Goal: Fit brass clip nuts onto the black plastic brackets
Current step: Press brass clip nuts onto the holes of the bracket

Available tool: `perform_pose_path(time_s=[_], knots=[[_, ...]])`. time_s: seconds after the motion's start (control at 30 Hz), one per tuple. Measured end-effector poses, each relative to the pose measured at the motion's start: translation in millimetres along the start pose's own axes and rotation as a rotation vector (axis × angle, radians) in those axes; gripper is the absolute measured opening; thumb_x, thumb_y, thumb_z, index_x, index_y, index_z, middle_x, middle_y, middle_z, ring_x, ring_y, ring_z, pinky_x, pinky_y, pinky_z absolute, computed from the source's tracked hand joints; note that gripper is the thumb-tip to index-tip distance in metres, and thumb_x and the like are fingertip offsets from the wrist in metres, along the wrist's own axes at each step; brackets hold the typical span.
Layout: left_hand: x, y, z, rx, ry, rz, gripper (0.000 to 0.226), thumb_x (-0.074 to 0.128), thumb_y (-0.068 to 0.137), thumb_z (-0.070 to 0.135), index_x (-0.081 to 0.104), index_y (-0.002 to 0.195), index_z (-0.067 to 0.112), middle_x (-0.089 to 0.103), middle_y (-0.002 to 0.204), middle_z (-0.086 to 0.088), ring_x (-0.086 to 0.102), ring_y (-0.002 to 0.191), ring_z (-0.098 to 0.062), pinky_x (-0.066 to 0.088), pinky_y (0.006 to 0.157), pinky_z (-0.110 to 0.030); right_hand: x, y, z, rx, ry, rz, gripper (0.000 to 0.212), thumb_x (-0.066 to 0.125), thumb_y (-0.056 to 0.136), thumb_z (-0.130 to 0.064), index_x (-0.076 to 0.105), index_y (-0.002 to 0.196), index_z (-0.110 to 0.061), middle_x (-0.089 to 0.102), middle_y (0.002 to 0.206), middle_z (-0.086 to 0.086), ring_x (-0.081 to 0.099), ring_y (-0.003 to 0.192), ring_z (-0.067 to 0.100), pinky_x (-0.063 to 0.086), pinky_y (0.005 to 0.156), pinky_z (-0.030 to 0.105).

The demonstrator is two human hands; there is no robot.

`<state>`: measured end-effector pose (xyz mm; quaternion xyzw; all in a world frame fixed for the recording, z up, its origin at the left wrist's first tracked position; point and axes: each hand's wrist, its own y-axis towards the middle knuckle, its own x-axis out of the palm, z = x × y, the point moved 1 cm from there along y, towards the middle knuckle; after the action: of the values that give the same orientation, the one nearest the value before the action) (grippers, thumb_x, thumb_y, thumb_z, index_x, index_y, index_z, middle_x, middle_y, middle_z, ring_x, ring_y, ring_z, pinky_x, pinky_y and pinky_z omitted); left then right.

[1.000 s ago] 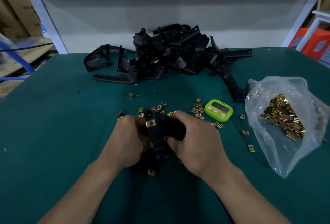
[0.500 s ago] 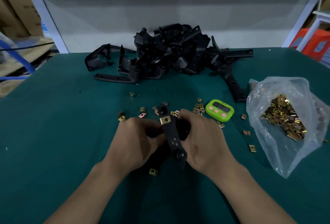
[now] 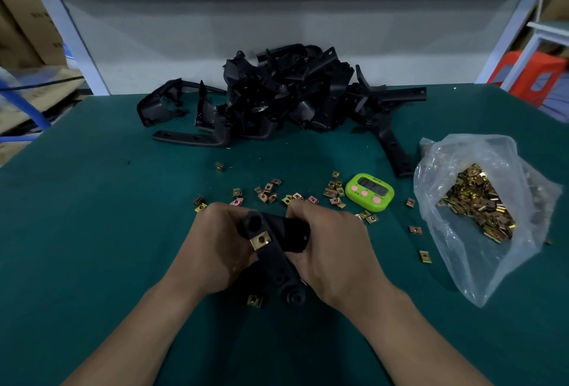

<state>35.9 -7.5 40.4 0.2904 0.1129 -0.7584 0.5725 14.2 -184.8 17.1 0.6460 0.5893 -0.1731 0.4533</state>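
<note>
Bracket point(image 3: 275, 262) lower, well apart from far pile point(image 3: 286, 99).

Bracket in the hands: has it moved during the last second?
Yes. The bracket has come toward the person, farther from the green timer.

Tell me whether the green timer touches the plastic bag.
Apart. The head view shows bare mat and one loose clip nut between the green timer and the plastic bag.
</note>
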Motion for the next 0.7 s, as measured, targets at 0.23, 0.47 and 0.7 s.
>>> perform_pose_path(time_s=[0.23,0.47,0.7], knots=[[12.3,1.1,-10.0,-0.021,-0.088,0.039,0.044,0.072,0.069,-0.014,0.078,0.084,0.026,0.075,0.077,0.003,0.071,0.071,-0.014,0.059,0.068,-0.036,-5.3,2.0,-2.2,-0.008,0.008,0.001,0.045,0.082,0.079,-0.030,0.038,0.069,-0.036,0.043,0.054,-0.012,0.038,0.057,0.014,0.031,0.056,0.031],[10.2,0.0,-2.0,0.044,-0.198,-0.027,0.034,0.067,0.068,0.015,0.078,0.090,0.038,0.078,0.084,0.008,0.075,0.081,-0.016,0.061,0.073,-0.034,-7.1,3.6,-1.9,-0.020,0.029,-0.006,0.052,0.078,0.081,-0.026,0.031,0.063,-0.038,0.041,0.053,-0.010,0.037,0.054,0.016,0.027,0.053,0.031],[8.2,2.3,-1.7,0.031,-0.351,-0.085,0.044,0.074,0.080,-0.018,0.083,0.087,0.025,0.080,0.088,-0.001,0.077,0.084,-0.015,0.060,0.069,-0.027,-12.5,5.7,2.0,-0.041,0.171,-0.009,0.041,0.073,0.081,-0.017,0.037,0.064,-0.025,0.038,0.055,-0.002,0.032,0.055,0.018,0.024,0.052,0.020]])
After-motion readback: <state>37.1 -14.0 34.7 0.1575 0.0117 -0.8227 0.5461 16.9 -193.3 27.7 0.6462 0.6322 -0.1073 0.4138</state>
